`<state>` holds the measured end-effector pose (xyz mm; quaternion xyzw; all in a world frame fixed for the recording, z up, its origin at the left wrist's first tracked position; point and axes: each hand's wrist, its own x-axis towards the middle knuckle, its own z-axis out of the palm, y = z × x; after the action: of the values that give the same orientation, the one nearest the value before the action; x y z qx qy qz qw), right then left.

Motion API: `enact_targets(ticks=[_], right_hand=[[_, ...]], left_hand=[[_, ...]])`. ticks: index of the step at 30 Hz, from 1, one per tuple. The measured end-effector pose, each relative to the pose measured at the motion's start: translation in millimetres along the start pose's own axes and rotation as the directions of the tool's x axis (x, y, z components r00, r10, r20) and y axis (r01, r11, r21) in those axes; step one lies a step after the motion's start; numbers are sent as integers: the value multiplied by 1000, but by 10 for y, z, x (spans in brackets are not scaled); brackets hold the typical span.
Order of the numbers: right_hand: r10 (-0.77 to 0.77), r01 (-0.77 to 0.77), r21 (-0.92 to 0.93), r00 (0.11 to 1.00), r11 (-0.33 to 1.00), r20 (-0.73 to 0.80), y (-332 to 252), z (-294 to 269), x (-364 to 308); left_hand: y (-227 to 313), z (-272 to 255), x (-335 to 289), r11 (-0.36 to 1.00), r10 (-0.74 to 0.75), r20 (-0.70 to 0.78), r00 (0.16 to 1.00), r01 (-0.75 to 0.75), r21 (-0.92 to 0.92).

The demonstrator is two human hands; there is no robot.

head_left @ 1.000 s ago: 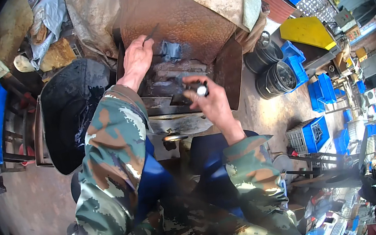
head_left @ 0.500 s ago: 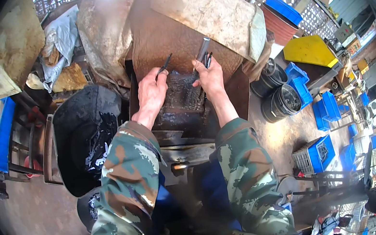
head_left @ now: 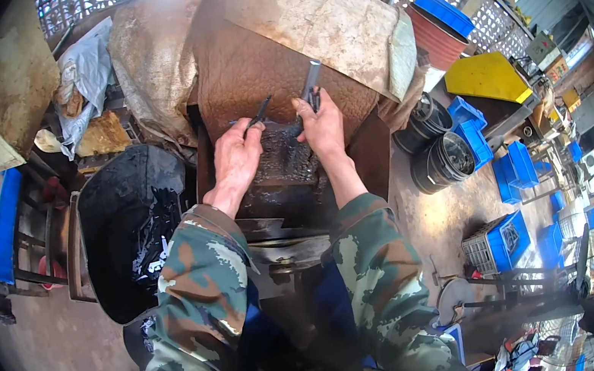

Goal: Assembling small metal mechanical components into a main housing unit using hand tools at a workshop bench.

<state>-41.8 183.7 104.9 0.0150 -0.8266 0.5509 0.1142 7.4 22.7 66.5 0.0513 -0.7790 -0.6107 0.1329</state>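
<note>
Reaching forward side by side, left hand (head_left: 235,156) fingers pinch a thin dark strip (head_left: 258,112); right hand (head_left: 320,127) fingers grip a grey bar (head_left: 310,80); lower ends hidden

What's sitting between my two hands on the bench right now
In the head view, between the left hand and right hand lies a heap of dark, oily metal pieces on the work surface; nothing else shows there.

There is one view only, from the person's head. It looks steeply down, close over the bench (head_left: 289,186), with bent fisheye edges.
</note>
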Motion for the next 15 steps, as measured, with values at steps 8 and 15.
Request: enact_targets(ticks=[8,15], right_hand=[[-107,109,26,993,994,-46,201,237,122],[-43,41,-29,996,999,-78,-65,57,-5]], left_hand=[[-283,-165,98,993,106,27,994,-104,-49],[-237,-156,158,993,111,66,992,-113,31]])
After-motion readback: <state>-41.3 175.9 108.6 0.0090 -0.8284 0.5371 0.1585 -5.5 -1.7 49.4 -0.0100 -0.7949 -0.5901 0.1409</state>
